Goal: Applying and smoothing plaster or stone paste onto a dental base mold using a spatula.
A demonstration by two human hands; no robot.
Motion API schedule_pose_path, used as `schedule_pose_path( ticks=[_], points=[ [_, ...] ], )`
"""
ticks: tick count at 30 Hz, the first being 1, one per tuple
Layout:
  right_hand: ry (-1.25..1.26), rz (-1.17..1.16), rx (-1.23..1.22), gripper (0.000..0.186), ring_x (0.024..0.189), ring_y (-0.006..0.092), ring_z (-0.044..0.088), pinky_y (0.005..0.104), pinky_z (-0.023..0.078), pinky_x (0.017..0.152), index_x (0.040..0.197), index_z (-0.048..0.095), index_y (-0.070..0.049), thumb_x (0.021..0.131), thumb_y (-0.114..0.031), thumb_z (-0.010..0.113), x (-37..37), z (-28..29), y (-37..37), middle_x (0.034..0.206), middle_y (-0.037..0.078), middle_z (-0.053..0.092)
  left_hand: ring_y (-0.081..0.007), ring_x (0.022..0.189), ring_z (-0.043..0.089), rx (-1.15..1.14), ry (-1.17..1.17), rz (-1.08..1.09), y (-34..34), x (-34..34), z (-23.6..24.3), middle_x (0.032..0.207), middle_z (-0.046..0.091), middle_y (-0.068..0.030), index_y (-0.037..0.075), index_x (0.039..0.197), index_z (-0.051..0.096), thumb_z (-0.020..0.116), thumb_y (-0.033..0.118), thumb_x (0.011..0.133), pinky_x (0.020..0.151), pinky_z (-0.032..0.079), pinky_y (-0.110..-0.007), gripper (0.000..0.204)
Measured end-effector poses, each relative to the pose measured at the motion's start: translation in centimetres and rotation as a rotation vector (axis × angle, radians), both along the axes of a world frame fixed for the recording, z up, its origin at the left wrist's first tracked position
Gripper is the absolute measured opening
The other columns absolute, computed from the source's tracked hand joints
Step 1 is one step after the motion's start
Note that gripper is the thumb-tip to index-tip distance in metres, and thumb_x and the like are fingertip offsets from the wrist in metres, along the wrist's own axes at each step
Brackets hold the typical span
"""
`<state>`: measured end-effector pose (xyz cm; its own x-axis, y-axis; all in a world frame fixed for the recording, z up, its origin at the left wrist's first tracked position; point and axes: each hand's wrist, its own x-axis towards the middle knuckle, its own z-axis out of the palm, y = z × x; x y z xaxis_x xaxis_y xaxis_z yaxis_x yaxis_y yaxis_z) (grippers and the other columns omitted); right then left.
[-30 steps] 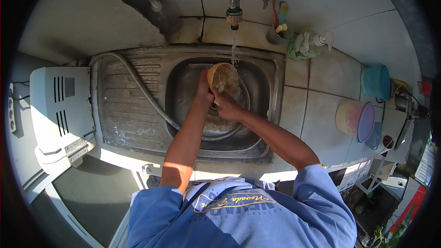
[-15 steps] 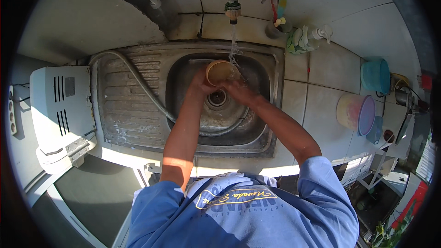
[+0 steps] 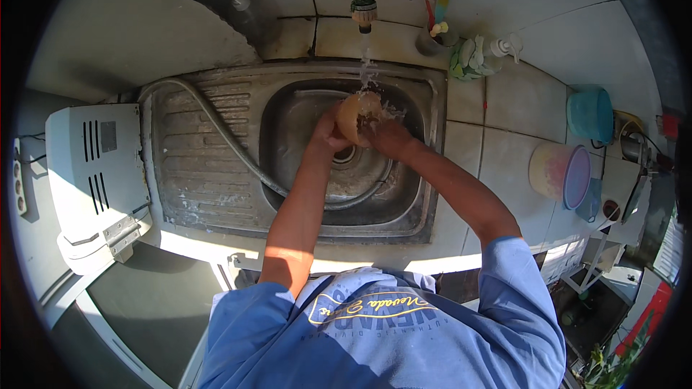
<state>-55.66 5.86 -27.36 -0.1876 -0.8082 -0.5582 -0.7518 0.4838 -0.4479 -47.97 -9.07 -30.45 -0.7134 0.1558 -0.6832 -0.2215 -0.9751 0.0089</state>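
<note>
Over the sink basin (image 3: 288,130) I hold a small tan-orange bowl (image 3: 350,117) tilted on its side, its opening toward the right. My left hand (image 3: 329,130) grips its left and lower side. My right hand (image 3: 390,138) is against the opening on the right, its fingers hidden by the bowl and the splash. Water runs from the tap (image 3: 365,11) onto the top of the bowl and sprays off to the right.
A grey hose (image 3: 216,119) crosses the ribbed drainboard (image 3: 205,173) into the basin. Behind on the right stand a cup with toothbrushes (image 3: 436,36) and a pump bottle (image 3: 504,48). Farther right are a teal tub (image 3: 590,115) and a pinkish bucket (image 3: 555,173). A white appliance (image 3: 97,173) stands left.
The bowl has turned from facing up to lying on its side, and moved slightly right. My right hand has shifted from under its near rim to its right side. Water now strikes the bowl.
</note>
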Motion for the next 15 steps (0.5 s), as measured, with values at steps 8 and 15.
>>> schedule_pose_path(
  ticks=[8, 15],
  points=[
    [-0.124, -0.166, -0.478, 0.049, 0.115, 0.0341, 0.047, 0.0408, 0.037, 0.099, 0.121, 0.049, -0.001, 0.073, -0.001, 0.054, 2.8, -1.3, -0.9, 0.117, 0.023, 0.054, -0.0296, 0.101, 0.060, -0.030, -0.002, -0.069, -2.0, -0.4, -1.6, 0.111, 0.061, -0.0134, 0.004, 0.113, 0.056, 0.048, 0.025, 0.093, 0.092, 0.047, -0.044, 0.030],
    [-0.192, -0.351, -0.486, 0.041, 0.117, 0.0343, 0.047, 0.0421, 0.034, 0.102, 0.117, 0.053, -0.002, 0.077, 0.000, 0.050, 5.3, -2.1, -2.7, 0.118, 0.021, 0.055, -0.0304, 0.108, 0.057, 0.087, 0.084, -0.033, -3.5, -0.4, -4.1, 0.115, 0.059, -0.0144, 0.003, 0.116, 0.055, 0.046, 0.025, 0.094, 0.095, 0.045, -0.045, 0.032]
  ],
)
